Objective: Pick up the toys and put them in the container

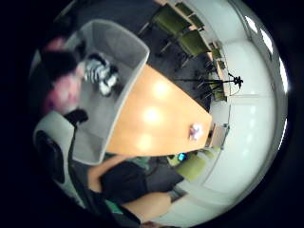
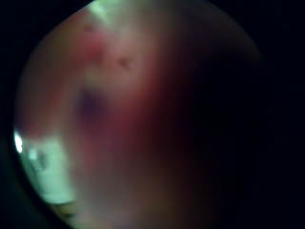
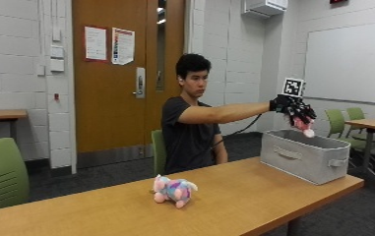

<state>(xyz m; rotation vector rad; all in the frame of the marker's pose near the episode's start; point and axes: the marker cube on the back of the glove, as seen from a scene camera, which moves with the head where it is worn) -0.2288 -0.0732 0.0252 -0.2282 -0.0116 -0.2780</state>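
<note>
I have the black-gloved right hand (image 3: 293, 109) stretched out over the open top of the grey fabric container (image 3: 303, 155), which sits at the right end of the long wooden desk (image 3: 252, 196). Its fingers are curled round a small pink plush toy (image 3: 303, 126), which hangs from the hand just above the container's rim; I judge it is held there so that it falls straight in. The thumb-side palm view is filled with soft pink, so the toy sits close against the palm. Inside the container already lies a black-and-white striped plush toy (image 1: 103, 73). One more toy, a pastel plush animal in pink, blue and purple (image 3: 172, 191), lies on its side near the middle of the desk, well apart from the container, and I expect to fetch it next
</note>
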